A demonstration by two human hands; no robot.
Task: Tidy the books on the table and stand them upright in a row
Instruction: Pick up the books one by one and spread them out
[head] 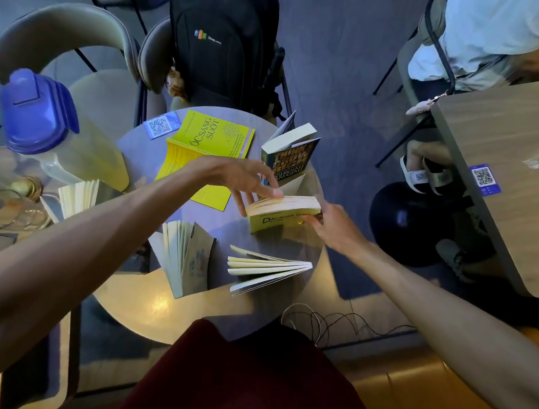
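A yellow book point(280, 215) stands upright near the right edge of the round table point(142, 304). My right hand point(331, 229) grips its right end, and my left hand point(247, 179) rests fingertips on its top page edge. Behind it a dark book point(293, 159) stands upright, partly open. A bright yellow book point(212, 140) lies open and flat at the back of the table. Two more books stand fanned open nearer me: one at the centre point(185, 259), one to its right point(265, 269). Another fanned book point(78, 197) stands at the left.
A large water jug with a blue lid point(38, 112) and glasses point(10, 211) stand at the left. A black backpack point(220, 40) sits on a chair behind the table. A person sits at a second table point(507, 153) on the right. Cables point(316, 322) lie on the floor.
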